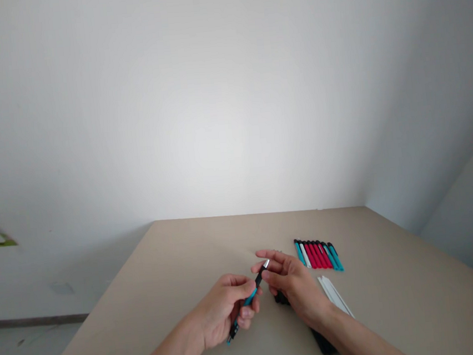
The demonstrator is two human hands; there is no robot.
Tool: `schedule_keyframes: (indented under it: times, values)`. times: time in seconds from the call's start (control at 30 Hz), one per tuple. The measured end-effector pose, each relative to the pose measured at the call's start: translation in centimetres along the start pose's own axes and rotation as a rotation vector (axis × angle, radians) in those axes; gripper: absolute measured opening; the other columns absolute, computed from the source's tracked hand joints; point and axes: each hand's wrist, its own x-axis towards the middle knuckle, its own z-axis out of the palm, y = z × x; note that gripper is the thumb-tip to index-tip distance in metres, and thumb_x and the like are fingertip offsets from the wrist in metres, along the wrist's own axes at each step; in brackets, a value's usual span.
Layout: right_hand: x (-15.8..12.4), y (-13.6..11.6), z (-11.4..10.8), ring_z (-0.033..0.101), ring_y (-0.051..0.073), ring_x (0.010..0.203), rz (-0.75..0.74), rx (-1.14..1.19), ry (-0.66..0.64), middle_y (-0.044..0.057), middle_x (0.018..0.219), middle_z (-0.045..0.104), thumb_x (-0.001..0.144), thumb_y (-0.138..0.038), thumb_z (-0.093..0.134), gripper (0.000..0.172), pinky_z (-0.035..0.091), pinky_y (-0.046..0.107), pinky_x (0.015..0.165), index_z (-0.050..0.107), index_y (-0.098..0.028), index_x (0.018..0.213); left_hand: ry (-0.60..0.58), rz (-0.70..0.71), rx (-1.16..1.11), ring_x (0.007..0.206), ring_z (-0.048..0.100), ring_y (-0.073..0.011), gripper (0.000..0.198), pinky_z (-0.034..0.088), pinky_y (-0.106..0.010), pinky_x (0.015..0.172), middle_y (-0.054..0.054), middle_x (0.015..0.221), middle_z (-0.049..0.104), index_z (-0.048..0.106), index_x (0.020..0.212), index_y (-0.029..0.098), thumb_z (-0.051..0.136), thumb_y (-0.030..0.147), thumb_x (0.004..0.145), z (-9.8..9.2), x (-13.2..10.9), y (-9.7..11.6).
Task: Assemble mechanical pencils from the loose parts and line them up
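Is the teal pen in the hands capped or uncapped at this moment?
Uncapped: the teal pen, gripped in the left hand, shows a bare silver tip beside the right hand.

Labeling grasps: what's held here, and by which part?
The left hand grips a teal-and-black pen around its teal lower barrel; the right hand appears to pinch its silver-tipped upper end.

teal-and-black pen (248, 299), silver tip, tilted up to the right, held above table
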Motion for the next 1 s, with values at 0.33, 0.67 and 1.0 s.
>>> schedule_keyframes:
  times: [0.33, 0.67, 1.0]
  values:
    - [0.2, 0.5, 0.0, 0.057, 0.010, 0.059, -0.021, 0.060, -0.026, 0.001, 0.083, 0.065, 0.061, -0.029, 0.082, 0.047, 0.041, 0.022, 0.053, 0.060, -0.017, 0.101, -0.011, 0.009, -0.007, 0.042, 0.037, -0.0030, 0.024, 0.018, -0.017, 0.041, -0.003, 0.060, 0.057, 0.060, 0.075, 0.010, 0.073, 0.030, 0.074, 0.0, -0.1, 0.1]
    - [0.3, -0.1, -0.2, 0.055, 0.010, 0.059, -0.006, 0.039, 0.031, 0.004, 0.085, 0.069, 0.059, -0.027, 0.081, 0.040, 0.042, 0.023, 0.055, 0.066, -0.016, 0.094, 0.013, -0.023, 0.019, 0.042, 0.036, -0.0036, 0.022, 0.019, -0.017, 0.040, -0.002, 0.057, 0.056, 0.061, 0.076, 0.011, 0.072, 0.030, 0.072, -0.2, 0.0, 0.0]
    - [0.2, -0.6, -0.6, 0.062, 0.019, 0.072, -0.086, 0.049, 0.121, 0.005, 0.085, 0.066, 0.066, -0.036, 0.078, 0.040, 0.048, 0.024, 0.047, 0.060, -0.017, 0.096, 0.062, -0.059, 0.071, 0.038, 0.027, -0.0022, 0.026, 0.011, -0.018, 0.039, 0.004, 0.049, 0.048, 0.056, 0.073, 0.016, 0.071, 0.033, 0.063, 0.3, -0.2, 0.4]
